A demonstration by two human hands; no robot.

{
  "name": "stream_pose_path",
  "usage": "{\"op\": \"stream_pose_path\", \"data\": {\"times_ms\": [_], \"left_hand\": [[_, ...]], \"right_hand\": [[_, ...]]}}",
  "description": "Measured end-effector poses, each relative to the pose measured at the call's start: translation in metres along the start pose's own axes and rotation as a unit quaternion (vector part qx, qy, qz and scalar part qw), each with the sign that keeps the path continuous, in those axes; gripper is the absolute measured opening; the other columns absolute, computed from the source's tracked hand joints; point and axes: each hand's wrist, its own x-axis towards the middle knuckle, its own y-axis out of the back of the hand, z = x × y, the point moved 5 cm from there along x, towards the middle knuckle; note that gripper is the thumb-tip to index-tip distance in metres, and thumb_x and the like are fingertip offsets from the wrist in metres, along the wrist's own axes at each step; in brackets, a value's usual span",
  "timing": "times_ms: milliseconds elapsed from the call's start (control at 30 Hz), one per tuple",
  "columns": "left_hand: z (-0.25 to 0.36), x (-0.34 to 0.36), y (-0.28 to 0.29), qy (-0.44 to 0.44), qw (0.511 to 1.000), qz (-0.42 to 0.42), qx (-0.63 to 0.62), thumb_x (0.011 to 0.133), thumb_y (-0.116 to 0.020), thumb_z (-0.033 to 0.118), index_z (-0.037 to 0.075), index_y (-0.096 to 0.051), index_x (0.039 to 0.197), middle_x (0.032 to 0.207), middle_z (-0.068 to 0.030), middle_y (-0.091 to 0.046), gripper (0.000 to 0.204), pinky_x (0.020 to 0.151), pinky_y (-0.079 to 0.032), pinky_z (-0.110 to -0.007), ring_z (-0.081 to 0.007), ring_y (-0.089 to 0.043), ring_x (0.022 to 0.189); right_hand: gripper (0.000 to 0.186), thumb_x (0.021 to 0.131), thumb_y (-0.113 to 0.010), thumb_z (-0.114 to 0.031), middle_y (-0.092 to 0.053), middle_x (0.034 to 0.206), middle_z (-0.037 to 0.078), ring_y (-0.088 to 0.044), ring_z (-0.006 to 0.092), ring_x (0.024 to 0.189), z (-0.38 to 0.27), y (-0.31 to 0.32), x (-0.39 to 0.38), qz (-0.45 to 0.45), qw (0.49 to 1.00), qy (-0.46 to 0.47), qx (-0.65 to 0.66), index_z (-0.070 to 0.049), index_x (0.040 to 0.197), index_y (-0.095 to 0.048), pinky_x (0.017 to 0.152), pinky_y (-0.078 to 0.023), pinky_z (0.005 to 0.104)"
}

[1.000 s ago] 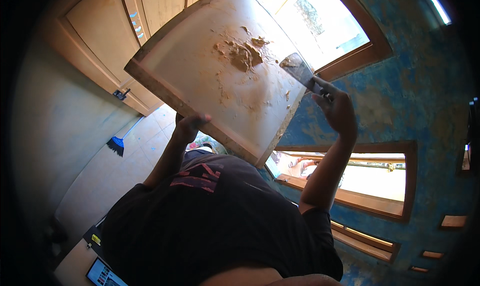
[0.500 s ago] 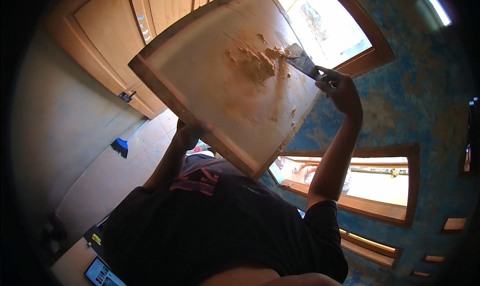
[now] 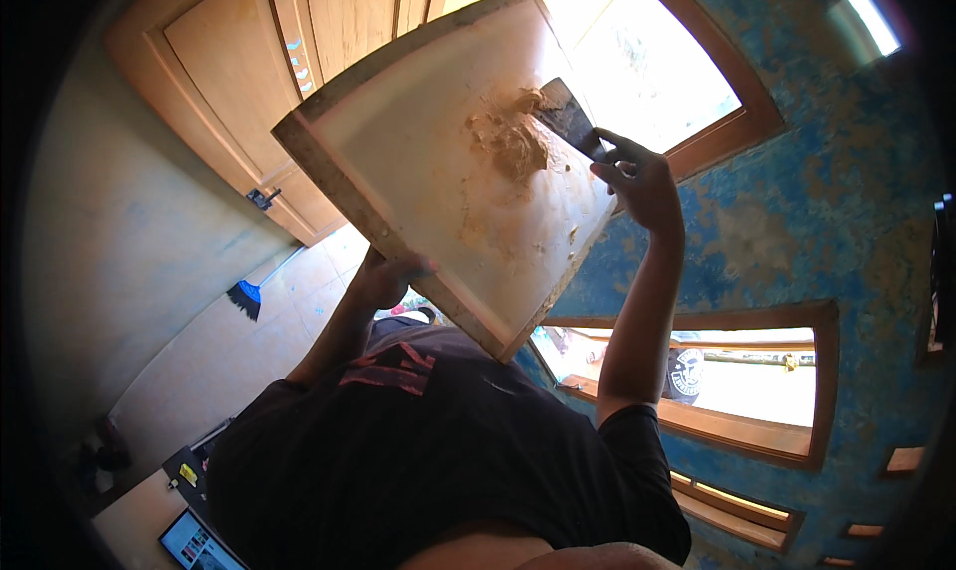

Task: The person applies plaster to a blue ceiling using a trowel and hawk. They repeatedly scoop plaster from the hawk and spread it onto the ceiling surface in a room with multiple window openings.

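Right hand (image 3: 637,182) gripping putty knife (image 3: 566,117) at plaster mound (image 3: 510,144); left hand (image 3: 386,276) clasping mortar board (image 3: 448,172) edge.

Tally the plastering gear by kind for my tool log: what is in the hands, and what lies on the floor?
Flat pale square mortar board: 1
Dark metal trowel: 1
Lump of tan plaster: 1
Blue broom: 1
Total: 4
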Motion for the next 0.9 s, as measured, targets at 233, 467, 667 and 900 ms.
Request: {"op": "stream_pose_path", "data": {"times_ms": [233,467,667,900], "left_hand": [[0.007,-0.007,-0.015,-0.039,0.998,0.047,-0.023,0.054,-0.055,0.005,-0.001,-0.046,0.096,0.085,-0.0097,-0.051,0.043,0.071,-0.041,-0.031,-0.0207,-0.051,0.080],[-0.007,-0.001,-0.009,-0.025,0.994,0.060,-0.082,0.058,-0.051,0.004,-0.003,-0.043,0.096,0.086,-0.0120,-0.050,0.039,0.073,-0.042,-0.031,-0.0226,-0.051,0.081],[-0.013,0.004,-0.006,-0.014,0.993,0.050,-0.106,0.059,-0.051,0.002,-0.005,-0.042,0.097,0.087,-0.0134,-0.050,0.040,0.072,-0.044,-0.031,-0.0233,-0.052,0.080],[-0.009,0.012,-0.007,-0.015,0.993,0.032,-0.113,0.057,-0.053,0.002,-0.004,-0.040,0.100,0.088,-0.0125,-0.049,0.045,0.074,-0.043,-0.032,-0.0229,-0.051,0.082]], "right_hand": [[0.037,0.070,-0.057,-0.010,-0.057,0.067,0.007,-0.052,0.0100,0.054,-0.006,0.010,-0.030,0.067,0.997,-0.029,0.020,-0.007,0.105,-0.050,0.051,-0.043,0.0239],[0.037,0.063,-0.061,-0.005,-0.058,0.078,0.007,-0.057,0.0208,0.065,-0.021,-0.002,-0.055,0.150,0.967,0.021,-0.207,-0.015,0.098,-0.055,0.058,-0.045,0.0285],[0.032,0.066,-0.059,-0.005,-0.059,0.079,0.004,-0.057,0.0156,0.069,-0.027,0.006,-0.061,0.142,0.952,0.018,-0.270,-0.016,0.096,-0.057,0.062,-0.046,0.0265],[0.031,0.065,-0.060,-0.008,-0.057,0.068,-0.001,-0.054,0.0119,0.056,-0.029,-0.006,-0.059,0.146,0.923,0.091,-0.343,-0.020,0.094,-0.058,0.052,-0.044,0.0244]]}}
